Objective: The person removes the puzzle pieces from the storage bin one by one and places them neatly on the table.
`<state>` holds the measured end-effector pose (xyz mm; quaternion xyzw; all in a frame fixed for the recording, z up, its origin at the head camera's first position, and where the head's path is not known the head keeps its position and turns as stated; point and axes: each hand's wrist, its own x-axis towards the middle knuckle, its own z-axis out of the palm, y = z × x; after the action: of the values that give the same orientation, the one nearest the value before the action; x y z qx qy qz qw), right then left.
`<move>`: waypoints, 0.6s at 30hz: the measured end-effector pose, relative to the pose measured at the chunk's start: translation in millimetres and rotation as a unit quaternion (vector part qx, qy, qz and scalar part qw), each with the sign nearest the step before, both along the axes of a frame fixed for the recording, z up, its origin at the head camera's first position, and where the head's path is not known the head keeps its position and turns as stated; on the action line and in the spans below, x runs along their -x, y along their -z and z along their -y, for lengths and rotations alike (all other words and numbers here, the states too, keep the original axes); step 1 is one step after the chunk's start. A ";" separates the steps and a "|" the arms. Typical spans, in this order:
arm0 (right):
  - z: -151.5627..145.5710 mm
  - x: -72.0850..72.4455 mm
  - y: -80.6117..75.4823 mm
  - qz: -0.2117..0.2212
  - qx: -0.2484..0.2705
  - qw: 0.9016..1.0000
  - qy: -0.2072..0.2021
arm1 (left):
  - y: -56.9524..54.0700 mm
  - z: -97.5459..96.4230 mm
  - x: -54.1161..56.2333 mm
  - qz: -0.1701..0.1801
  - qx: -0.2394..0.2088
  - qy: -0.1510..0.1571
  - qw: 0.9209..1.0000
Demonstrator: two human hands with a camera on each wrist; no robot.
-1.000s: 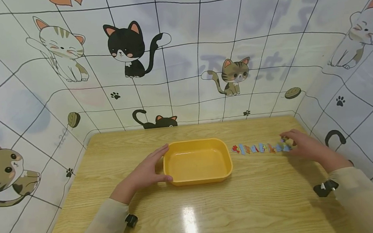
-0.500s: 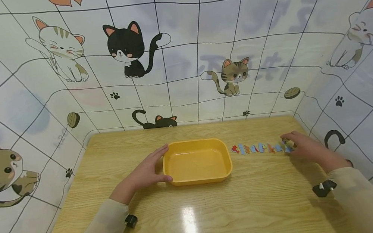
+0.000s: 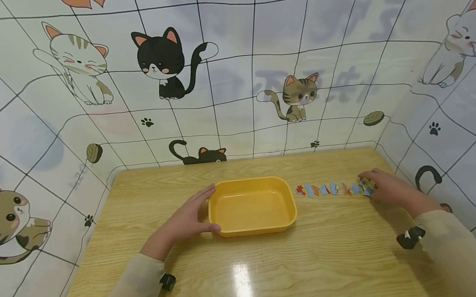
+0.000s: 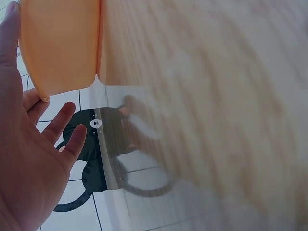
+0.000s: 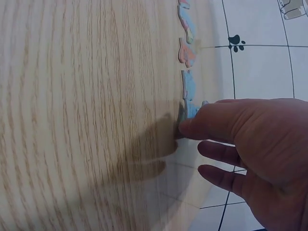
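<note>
Near the middle of the table stands a yellow plastic tray (image 3: 252, 207) with nothing in it. My left hand (image 3: 184, 219) is spread along its left side, thumb by the near corner and index finger by the far one. In the left wrist view the other fingers of this hand (image 4: 36, 144) hang loose beside the tray's wall (image 4: 60, 48). To the tray's right runs a row of small blue, red and orange jigsaw puzzle pieces (image 3: 325, 190). At the row's right end my right hand (image 3: 390, 190) pinches a puzzle piece (image 3: 367, 187), its thumb hiding part of it in the right wrist view.
A wooden table (image 3: 301, 271) reaches back to a white cloth wall (image 3: 232, 87) printed with black lines and cartoon cats. Side walls close in the table at left and right. Black wrist cameras (image 3: 167, 282) sit at both sleeves.
The puzzle pieces under my right fingers have shifted slightly and turned at the row's right end. My right wrist has moved a little leftward. The left hand and tray stay put.
</note>
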<state>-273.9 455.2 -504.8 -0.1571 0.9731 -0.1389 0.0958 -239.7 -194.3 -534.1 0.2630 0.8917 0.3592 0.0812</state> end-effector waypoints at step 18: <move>-5.7 -0.8 -3.7 0.042 0.050 0.998 -0.008 | -1.2 -1.0 -0.8 0.008 0.003 -0.007 1.000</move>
<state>-273.1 461.0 -501.1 -0.1638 0.9588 -0.1930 0.1293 -238.9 -193.3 -532.9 0.2539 0.8939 0.3591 0.0865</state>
